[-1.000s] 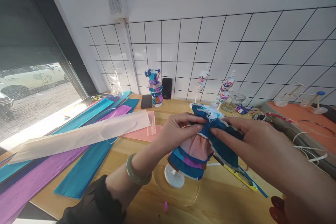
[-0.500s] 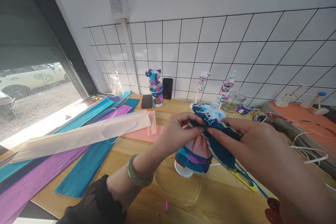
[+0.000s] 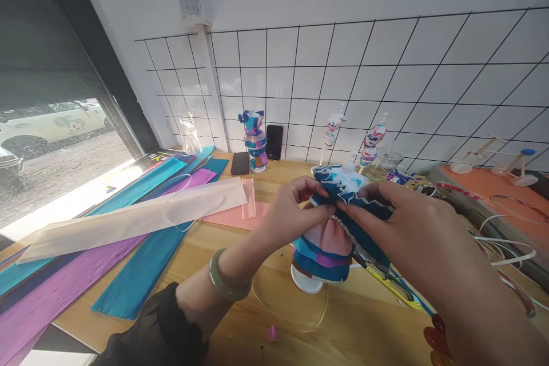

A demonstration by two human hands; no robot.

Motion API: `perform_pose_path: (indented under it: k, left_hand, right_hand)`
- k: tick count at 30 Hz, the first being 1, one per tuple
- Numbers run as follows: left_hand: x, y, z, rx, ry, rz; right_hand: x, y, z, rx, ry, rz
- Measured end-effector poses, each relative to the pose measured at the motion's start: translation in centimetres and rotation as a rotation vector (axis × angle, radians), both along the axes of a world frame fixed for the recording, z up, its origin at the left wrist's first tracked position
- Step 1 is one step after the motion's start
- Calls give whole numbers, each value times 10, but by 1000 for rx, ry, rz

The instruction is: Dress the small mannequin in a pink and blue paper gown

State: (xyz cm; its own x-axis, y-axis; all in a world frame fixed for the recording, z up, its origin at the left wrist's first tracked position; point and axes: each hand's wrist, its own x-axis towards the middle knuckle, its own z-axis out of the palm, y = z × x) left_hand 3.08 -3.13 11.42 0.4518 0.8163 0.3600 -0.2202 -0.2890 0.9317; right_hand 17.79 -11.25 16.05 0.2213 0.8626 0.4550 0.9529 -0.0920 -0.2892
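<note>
A miniature dress form (image 3: 322, 251) stands on a round white base in front of me, with a layered pink, purple and blue crepe-paper skirt. Dark blue crepe paper (image 3: 364, 229) with a pale edge is gathered around its waist and chest. My left hand (image 3: 300, 206) pinches this paper from the left, thumb and forefinger pressed together. From the other side my right hand (image 3: 394, 217) pinches the same paper, its thumb close to the left thumb at the waist. The paper's far side is hidden by my fingers.
Crepe-paper strips (image 3: 128, 217) in cream, purple and blue spread across the left. A finished dress form (image 3: 256, 143) and two phones (image 3: 274, 143) stand by the wall. Two patterned forms (image 3: 373, 143) stand behind my right hand. Yellow-handled scissors (image 3: 398, 291) and loose wires (image 3: 506, 246) lie to the right.
The dress form has shifted slightly right and its skirt has turned a little. The blue paper's hanging end has drawn up under my right hand. Both hands still pinch the paper.
</note>
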Motion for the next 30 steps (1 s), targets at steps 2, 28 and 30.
perform_pose_path:
  k: [2,28,30]
  left_hand:
    - [-2,0,1,27,14,-9]
    - [-5,1,3,117,71,-23]
    - [-5,1,3,93,61,-24]
  right_hand:
    - [2,0,1,-20,47,19]
    - [4,-3,8,-65,124,190]
    - [4,-5,8,-58,113,206]
